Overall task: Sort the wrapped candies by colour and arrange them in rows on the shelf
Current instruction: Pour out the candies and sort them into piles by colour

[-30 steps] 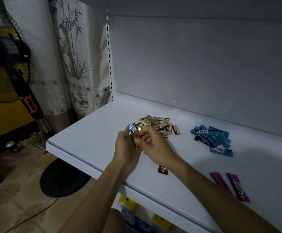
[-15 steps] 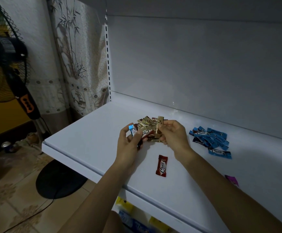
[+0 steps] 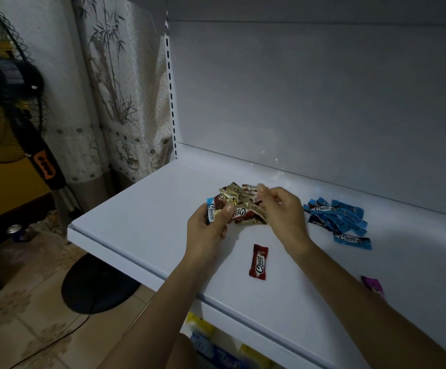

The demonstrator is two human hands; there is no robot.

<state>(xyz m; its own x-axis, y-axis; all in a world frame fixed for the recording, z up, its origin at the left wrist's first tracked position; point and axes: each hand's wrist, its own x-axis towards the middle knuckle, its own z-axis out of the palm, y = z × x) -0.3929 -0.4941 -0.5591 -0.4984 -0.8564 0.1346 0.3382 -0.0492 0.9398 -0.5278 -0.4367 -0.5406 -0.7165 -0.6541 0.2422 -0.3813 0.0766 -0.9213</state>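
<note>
Presently on hand:

1. White metal shelf point(image 3: 142, 222): a flat board against a white back panel. All the candies are on it or held just above it.
2. Left hand point(image 3: 206, 230): my fingers are curled round a light-blue foil-wrapped Choco candy point(image 3: 210, 213). My thumb presses on further wrappers fanned beside it.
3. Right hand point(image 3: 283, 211): my fingers are curled at the right side of the mixed pile. I cannot tell whether they pinch a wrapper, as the fingertips are blurred.
4. Mixed pile of gold and brown foil-wrapped candies point(image 3: 243, 201): unsorted, lying between my 2 hands towards the back of the shelf.
5. Single dark-red foil-wrapped candy point(image 3: 258, 261): lying alone, label up, nearer the front edge and between my forearms.
6. Heap of blue foil-wrapped candies point(image 3: 339, 219): grouped to the right of my right hand, apart from the mixed pile.
7. Purple foil-wrapped candy point(image 3: 372, 284): far right, partly hidden by my right forearm.
8. Black standing fan point(image 3: 30, 129): on the tiled floor left of the shelf, beside a bamboo-print curtain point(image 3: 120, 102).
</note>
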